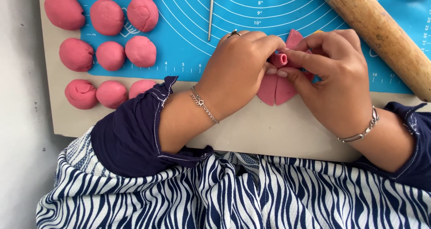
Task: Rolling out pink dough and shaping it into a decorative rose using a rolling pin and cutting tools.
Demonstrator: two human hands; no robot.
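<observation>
Nearest the camera I saw a blue-and-white striped garment (179,197) with dark blue sleeves (130,134) over both forearms. Each wrist carried a silver bracelet (204,105).

Beyond the sleeves lay a beige board (278,134) on the grey surface (18,121), with a blue measuring mat (251,8) on top of it.

The left hand (238,71) was closed narrowly, its fingertips pinching one end of a small pink dough roll (279,59). The right hand (332,71) pinched the other end of the same roll, fingers curled tight around it. The roll sat between the two hands, above the near edge of the mat. Flat pink dough pieces (276,89) lay beneath the hands, fanned out across the mat edge and onto the board.

To the left, nine pink dough balls (110,56) stood in three rows, close together, some on the mat and some on the board.

Farther away, a thin metal rod (211,13) lay upright on the mat above the left hand. A wooden rolling pin (381,35) lay diagonally at upper right, near the right hand; I could not tell whether they touched.
</observation>
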